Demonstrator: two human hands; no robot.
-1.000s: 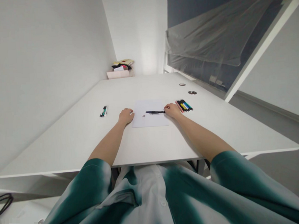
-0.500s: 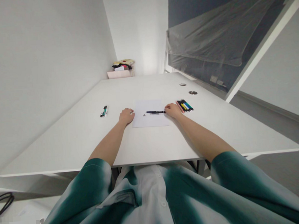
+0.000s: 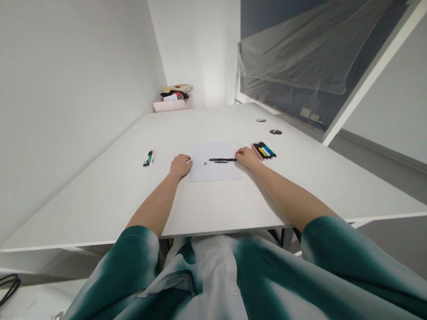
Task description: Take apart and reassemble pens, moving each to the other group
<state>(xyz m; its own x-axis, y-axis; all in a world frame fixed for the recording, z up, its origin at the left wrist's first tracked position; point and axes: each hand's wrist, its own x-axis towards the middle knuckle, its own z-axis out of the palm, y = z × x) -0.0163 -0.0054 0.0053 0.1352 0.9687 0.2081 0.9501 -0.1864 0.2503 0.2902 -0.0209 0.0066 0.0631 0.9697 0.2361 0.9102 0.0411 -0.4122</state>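
A white sheet of paper point(image 3: 214, 174) lies on the table between my hands. On it, two dark, slim pen-like sticks lie side by side: a longer one point(image 3: 219, 159) and a shorter one point(image 3: 220, 162). A tiny grey piece point(image 3: 205, 163), too small to name, is left of them. My left hand point(image 3: 180, 166) rests at the sheet's left edge, thumb apart from the fingers, holding nothing visible. At the right edge, my right hand point(image 3: 247, 158) has its fingers curled together beside the longer stick's right end; whether it grips anything is hidden.
Several coloured markers point(image 3: 265, 150) lie in a row right of my right hand. A small group of green and white pens point(image 3: 148, 158) lies to the left. Far back on the white table point(image 3: 202, 209) stands a pale box point(image 3: 169, 105) with cloth-like things.
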